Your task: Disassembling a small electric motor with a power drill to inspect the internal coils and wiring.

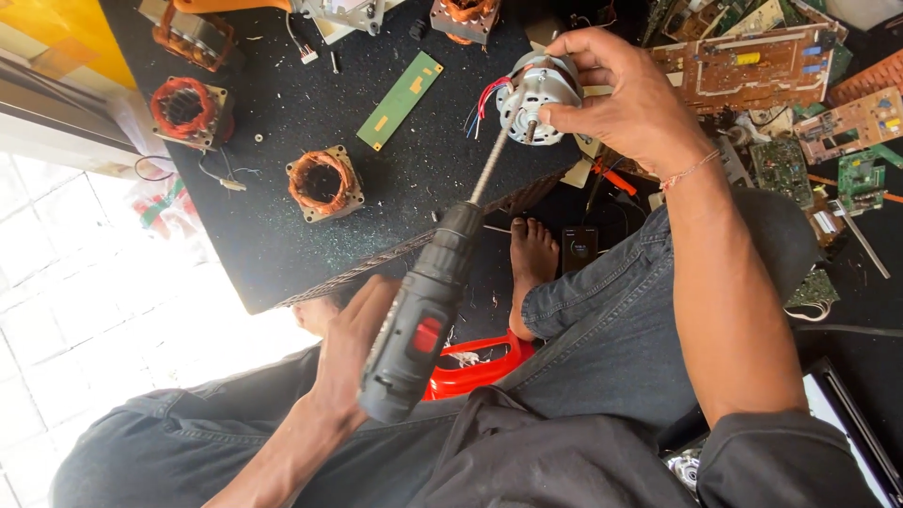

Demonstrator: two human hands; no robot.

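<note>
My left hand (350, 339) grips a dark grey cordless drill (419, 320) with a red trigger, and its long bit (499, 150) points up at a small silver electric motor (538, 89). My right hand (616, 89) holds that motor in the air, thumb and fingers around its body, with the shaft facing the drill. Red, white and blue wires (482, 102) hang from the motor's left side. The bit's tip touches the motor's face near the shaft.
A black mat (282, 188) carries several copper-wound motor stators (323, 183), a green circuit strip (400, 100) and small screws. Circuit boards (752, 66) pile up at the right. My bare foot (532, 268) rests beside a red plastic object (475, 372). White tiles lie at the left.
</note>
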